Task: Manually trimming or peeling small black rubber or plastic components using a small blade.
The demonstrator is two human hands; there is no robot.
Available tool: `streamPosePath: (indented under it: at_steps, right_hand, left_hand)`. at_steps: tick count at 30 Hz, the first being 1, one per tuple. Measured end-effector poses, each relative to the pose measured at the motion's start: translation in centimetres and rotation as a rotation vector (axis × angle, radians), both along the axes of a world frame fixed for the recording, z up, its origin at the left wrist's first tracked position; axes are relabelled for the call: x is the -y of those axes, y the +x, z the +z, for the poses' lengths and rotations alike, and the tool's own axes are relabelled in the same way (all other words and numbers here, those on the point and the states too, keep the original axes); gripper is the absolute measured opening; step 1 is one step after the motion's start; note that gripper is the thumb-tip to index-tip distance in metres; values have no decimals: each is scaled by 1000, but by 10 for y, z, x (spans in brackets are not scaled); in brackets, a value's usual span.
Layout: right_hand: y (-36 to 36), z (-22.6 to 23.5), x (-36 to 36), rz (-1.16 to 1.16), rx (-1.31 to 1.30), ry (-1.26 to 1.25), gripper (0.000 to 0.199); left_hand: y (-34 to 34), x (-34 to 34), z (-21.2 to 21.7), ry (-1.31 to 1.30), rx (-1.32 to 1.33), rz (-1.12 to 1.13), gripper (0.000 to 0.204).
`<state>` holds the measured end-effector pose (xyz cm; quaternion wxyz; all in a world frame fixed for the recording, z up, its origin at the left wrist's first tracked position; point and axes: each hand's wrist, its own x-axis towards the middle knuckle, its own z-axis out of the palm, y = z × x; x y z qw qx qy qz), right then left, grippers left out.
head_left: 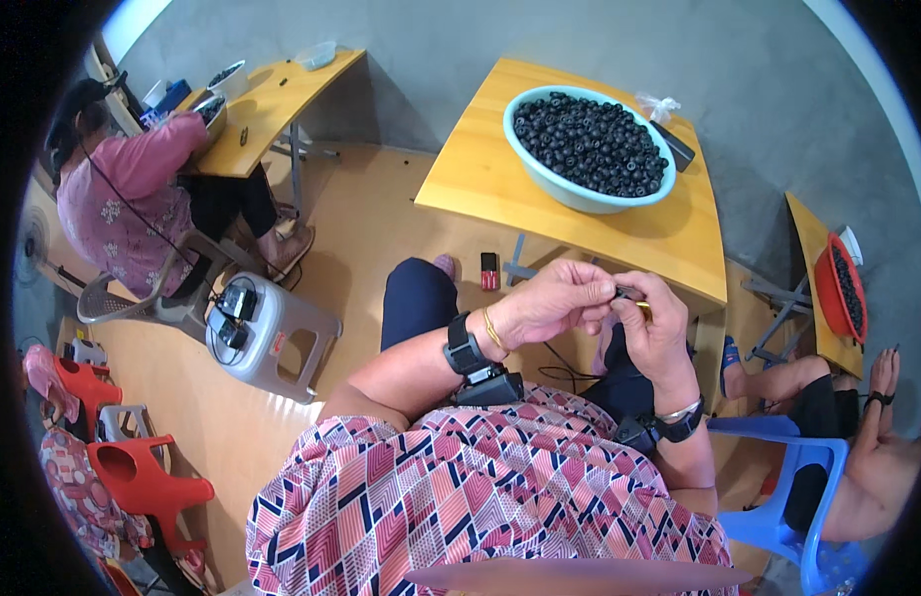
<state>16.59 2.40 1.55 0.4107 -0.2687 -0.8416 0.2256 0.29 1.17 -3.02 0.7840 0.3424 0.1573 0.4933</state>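
Note:
My left hand point(558, 304) and my right hand point(657, 323) meet in front of me, just off the near edge of the table. Between their fingertips is a small dark piece point(626, 293), mostly hidden by the fingers. Something small and yellow point(644, 310) shows in my right hand's grip; its kind cannot be made out. Both hands are closed, thumbs pressed against fingers. Beyond them, a pale blue basin point(600, 206) stands on the table, heaped with small black ring-shaped pieces point(590, 144).
The yellow wooden table point(460, 184) also bears a dark flat box point(674, 147) and a clear plastic bag point(659, 104). A grey stool point(282, 343) with black devices stands left. People sit at tables on both sides. A red basin point(828, 298) is far right, above a blue chair point(778, 427).

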Motion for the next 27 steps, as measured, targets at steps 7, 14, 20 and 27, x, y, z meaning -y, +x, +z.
streamPosePath:
  at_steps: [7, 14, 20, 27]
  right_hand:
    - [109, -27, -42, -691, -164, 134, 19]
    - [229, -162, -51, -1028, 252, -261, 24]
    - [206, -149, -63, -915, -98, -164, 27]
    - [140, -113, -43, -658, -214, -379, 20]
  left_hand:
    - [-21, -21, -5, 87, -407, 324, 21]
    - [-63, -75, -9, 387, -887, 852, 14]
    - [-79, -130, 8, 781, -1530, 1079, 12]
    - [-71, -158, 32, 649, -2182, 696, 25]
